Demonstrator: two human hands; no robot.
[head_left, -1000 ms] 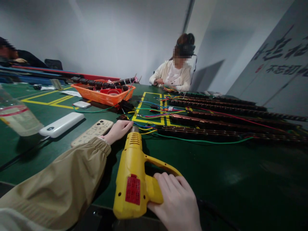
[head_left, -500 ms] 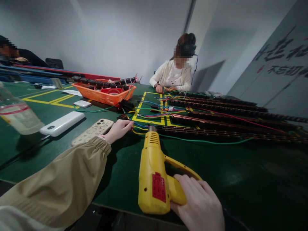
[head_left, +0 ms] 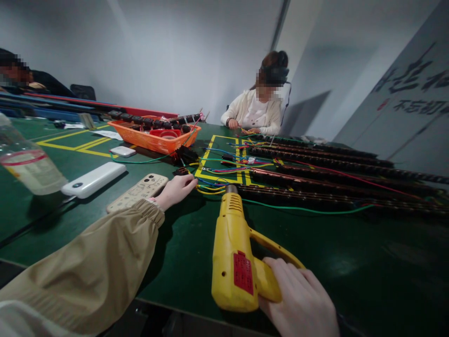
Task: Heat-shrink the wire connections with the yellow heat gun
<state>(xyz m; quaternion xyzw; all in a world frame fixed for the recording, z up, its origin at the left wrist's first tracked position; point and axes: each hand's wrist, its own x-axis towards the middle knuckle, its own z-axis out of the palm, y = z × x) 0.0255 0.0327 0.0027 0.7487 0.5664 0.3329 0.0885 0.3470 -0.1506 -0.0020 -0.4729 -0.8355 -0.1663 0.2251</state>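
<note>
My right hand (head_left: 298, 295) is wrapped round the handle of a yellow heat gun (head_left: 231, 252) with a red label on its side. The gun's metal nozzle points away from me, close to a bundle of yellow, blue and green wires (head_left: 210, 188). These wires come out of the near end of a long dark strip (head_left: 301, 193). At the left end of the bundle, my left hand (head_left: 178, 188) has its fingers closed on the wires. The fingertips partly hide the wire ends.
A phone in a beige case (head_left: 136, 192), a white power bank (head_left: 94, 180) and a plastic bottle (head_left: 31, 164) stand to the left. Behind them is an orange basket (head_left: 154, 140) with dark parts. More strips (head_left: 333, 175) lie to the right. A co-worker (head_left: 257, 110) sits opposite.
The heat gun and my right hand have shifted slightly right, and the nozzle has moved right along the wires. My left hand keeps its hold. The whole view has shifted slightly.
</note>
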